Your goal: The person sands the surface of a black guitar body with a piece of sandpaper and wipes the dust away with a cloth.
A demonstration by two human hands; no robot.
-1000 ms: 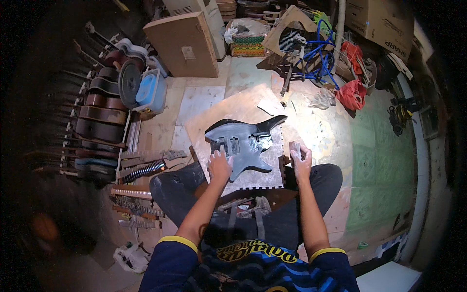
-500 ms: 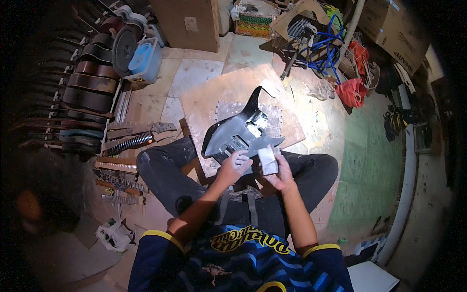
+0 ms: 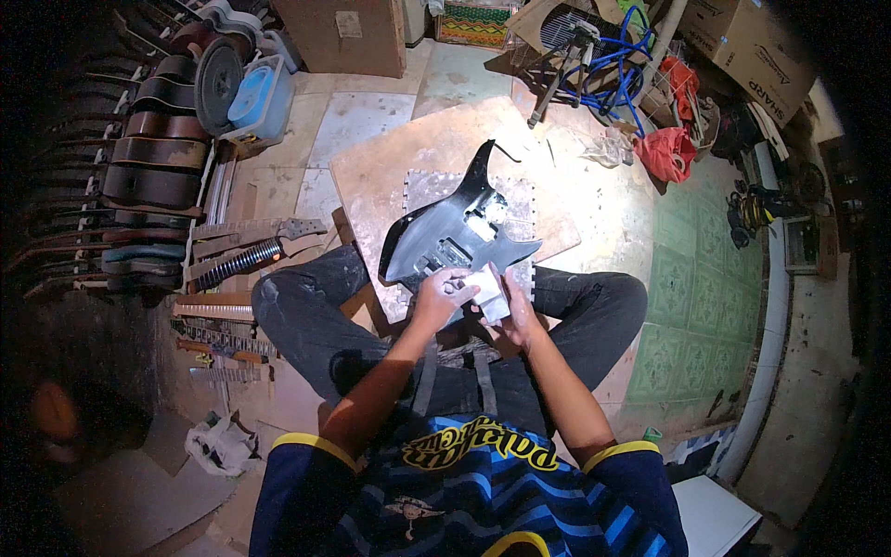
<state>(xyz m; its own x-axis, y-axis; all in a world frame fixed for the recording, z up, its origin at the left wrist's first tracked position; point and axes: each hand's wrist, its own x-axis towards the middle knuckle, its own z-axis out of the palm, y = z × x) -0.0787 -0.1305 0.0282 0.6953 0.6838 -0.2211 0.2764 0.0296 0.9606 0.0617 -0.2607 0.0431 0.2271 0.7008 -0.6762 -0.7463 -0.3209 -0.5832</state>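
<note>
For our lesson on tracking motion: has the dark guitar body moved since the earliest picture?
Yes. Judged against the board beneath, the dark guitar body has turned counterclockwise: its long horn, then pointing right, now points mostly up the picture.

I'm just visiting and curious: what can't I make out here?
All in the head view:
Right hand: some fingers hidden by the pale sheet.
Guitar body: near side partly covered by the left hand and sheet.
Sheet's material: too small to tell.
Brown panel: top cut off by upper edge.
</note>
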